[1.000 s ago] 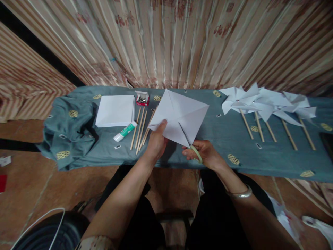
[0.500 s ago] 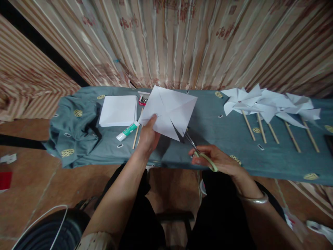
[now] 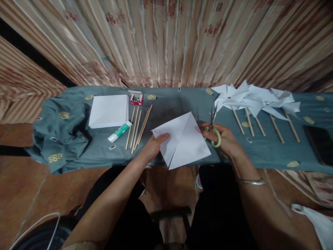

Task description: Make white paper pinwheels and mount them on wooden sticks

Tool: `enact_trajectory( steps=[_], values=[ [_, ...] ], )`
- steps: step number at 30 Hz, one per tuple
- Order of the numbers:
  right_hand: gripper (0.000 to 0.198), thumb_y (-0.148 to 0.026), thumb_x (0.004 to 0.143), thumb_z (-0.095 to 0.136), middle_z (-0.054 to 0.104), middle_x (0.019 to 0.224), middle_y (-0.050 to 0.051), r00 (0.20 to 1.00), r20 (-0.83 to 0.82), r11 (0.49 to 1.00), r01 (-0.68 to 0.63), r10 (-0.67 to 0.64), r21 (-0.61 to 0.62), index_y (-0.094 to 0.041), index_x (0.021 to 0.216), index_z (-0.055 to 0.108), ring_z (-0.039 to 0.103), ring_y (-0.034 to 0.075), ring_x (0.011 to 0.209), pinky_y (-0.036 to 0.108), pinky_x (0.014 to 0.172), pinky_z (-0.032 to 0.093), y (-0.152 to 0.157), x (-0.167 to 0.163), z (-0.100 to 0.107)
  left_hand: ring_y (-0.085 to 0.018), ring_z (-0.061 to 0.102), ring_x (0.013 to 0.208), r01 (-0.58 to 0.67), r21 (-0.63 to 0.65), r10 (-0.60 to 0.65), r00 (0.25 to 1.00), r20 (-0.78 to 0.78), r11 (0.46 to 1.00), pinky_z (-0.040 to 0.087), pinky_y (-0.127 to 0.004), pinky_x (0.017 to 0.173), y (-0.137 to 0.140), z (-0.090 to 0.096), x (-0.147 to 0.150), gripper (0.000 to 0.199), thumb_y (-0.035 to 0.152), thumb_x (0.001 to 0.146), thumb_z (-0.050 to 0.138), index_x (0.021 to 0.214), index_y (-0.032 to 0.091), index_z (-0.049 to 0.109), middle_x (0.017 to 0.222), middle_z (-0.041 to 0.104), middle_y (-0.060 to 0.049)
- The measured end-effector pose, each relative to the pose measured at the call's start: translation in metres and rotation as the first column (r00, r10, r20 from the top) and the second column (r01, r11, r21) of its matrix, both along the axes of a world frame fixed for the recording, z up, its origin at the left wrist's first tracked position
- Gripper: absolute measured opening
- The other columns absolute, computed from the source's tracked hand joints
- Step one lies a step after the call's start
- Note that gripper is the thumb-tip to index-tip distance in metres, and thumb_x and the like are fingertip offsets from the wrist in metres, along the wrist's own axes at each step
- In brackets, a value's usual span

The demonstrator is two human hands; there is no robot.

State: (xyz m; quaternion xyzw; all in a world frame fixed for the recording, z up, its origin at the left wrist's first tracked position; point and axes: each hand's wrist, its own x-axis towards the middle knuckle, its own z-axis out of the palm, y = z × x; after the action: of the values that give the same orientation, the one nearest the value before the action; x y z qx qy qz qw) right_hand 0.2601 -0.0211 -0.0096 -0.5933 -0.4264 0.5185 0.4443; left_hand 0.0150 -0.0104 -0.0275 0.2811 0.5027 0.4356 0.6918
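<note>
Evidently, left grip [image 3: 156, 144] pinches paper [image 3: 187, 144], right grip [image 3: 223, 137] holds scissors [image 3: 212, 117]; tube label [image 3: 122, 130] is illegible.

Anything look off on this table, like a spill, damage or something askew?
The cloth is bunched up at the left end, while the rest lies mostly flat. The paper in the left hand has a slit running in from its near corner, likely cut rather than torn. No spill shows.

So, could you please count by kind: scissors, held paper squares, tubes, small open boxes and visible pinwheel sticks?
Scissors: 1
Held paper square: 1
White-and-green tube: 1
Open red box: 1
Visible pinwheel sticks: 5
Total: 9
</note>
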Motion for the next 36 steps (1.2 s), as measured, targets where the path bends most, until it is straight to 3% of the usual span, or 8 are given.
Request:
enact_trajectory(
  steps=[5,10,14,20,25,30,34,36],
  values=[
    [0.045,-0.039,0.041,0.093,0.064,0.063,-0.006,0.995,-0.096,0.989,-0.006,-0.008,-0.145,-0.020,0.076,0.072,0.051,0.009,0.051,0.022,0.048,0.037,0.001,-0.017,-0.002,-0.034,0.067,0.112,0.056,0.029,-0.056,0.998,-0.009,0.998,0.045,-0.046,0.105,0.003,0.003,0.000,0.033,0.037,0.059,0.084,0.085,0.018,0.075,0.099,0.078,-0.008],
    [0.039,-0.036,0.044,0.091,0.061,0.059,-0.008,0.958,-0.165,0.972,0.236,-0.234,-0.011,-0.020,0.073,0.070,0.048,0.007,0.050,0.021,0.048,0.037,0.004,-0.026,-0.007,-0.036,0.066,0.113,0.100,0.019,-0.101,0.964,0.246,0.995,0.051,-0.047,0.101,0.005,0.014,0.002,0.040,0.046,0.063,0.082,0.086,0.014,0.075,0.091,0.078,-0.011],
    [0.032,-0.033,0.052,0.090,0.061,0.061,-0.007,0.898,-0.275,0.926,0.373,-0.344,0.061,-0.019,0.072,0.069,0.050,0.007,0.054,0.020,0.052,0.038,0.008,-0.027,-0.011,-0.033,0.067,0.113,0.114,-0.010,-0.102,0.918,0.384,0.993,0.054,-0.049,0.099,-0.001,0.020,0.008,0.037,0.044,0.065,0.083,0.092,0.019,0.075,0.100,0.078,-0.006],
    [0.034,-0.028,0.050,0.090,0.063,0.061,-0.008,0.790,-0.427,0.875,0.483,-0.439,-0.006,-0.019,0.073,0.066,0.053,0.007,0.053,0.021,0.053,0.042,0.018,-0.030,-0.010,-0.031,0.068,0.110,0.088,0.025,-0.089,0.871,0.484,0.996,0.048,-0.052,0.106,-0.009,0.030,0.015,0.035,0.043,0.066,0.084,0.089,0.018,0.074,0.101,0.076,-0.008],
    [0.033,-0.025,0.050,0.088,0.066,0.066,-0.006,0.726,-0.520,0.871,0.484,-0.450,-0.078,-0.019,0.073,0.065,0.058,0.010,0.058,0.023,0.058,0.048,0.025,-0.033,-0.002,-0.030,0.067,0.114,0.061,0.074,-0.092,0.837,0.539,0.995,0.044,-0.048,0.111,-0.005,0.041,0.022,0.040,0.046,0.061,0.087,0.088,0.020,0.074,0.106,0.076,-0.005],
    [0.034,-0.032,0.052,0.088,0.064,0.064,-0.006,0.797,-0.467,0.903,0.429,-0.383,-0.009,-0.020,0.074,0.066,0.055,0.010,0.056,0.026,0.058,0.045,0.027,-0.047,-0.007,-0.029,0.058,0.127,-0.067,0.094,0.013,0.874,0.486,0.993,0.044,-0.046,0.111,0.001,0.038,0.046,0.044,0.031,0.068,0.085,0.108,0.022,0.069,0.114,0.074,-0.006],
    [0.038,-0.038,0.051,0.090,0.060,0.065,-0.006,0.896,-0.305,0.928,0.362,-0.322,0.086,-0.023,0.076,0.066,0.052,0.011,0.059,0.027,0.058,0.044,0.028,-0.055,-0.011,-0.025,0.060,0.126,-0.274,-0.080,0.281,0.862,0.422,0.959,0.051,-0.037,0.104,0.012,0.036,0.054,0.032,0.025,0.083,0.071,0.115,0.020,0.065,0.121,0.072,-0.007],
    [0.040,-0.041,0.051,0.091,0.060,0.065,-0.006,0.932,-0.248,0.948,0.297,-0.263,0.112,-0.023,0.078,0.067,0.051,0.011,0.058,0.028,0.058,0.044,0.026,-0.056,-0.009,-0.024,0.061,0.124,-0.327,-0.124,0.350,0.855,0.383,0.937,0.054,-0.033,0.098,0.019,0.037,0.050,0.025,0.025,0.089,0.065,0.113,0.018,0.066,0.121,0.072,-0.009]
  ],
)
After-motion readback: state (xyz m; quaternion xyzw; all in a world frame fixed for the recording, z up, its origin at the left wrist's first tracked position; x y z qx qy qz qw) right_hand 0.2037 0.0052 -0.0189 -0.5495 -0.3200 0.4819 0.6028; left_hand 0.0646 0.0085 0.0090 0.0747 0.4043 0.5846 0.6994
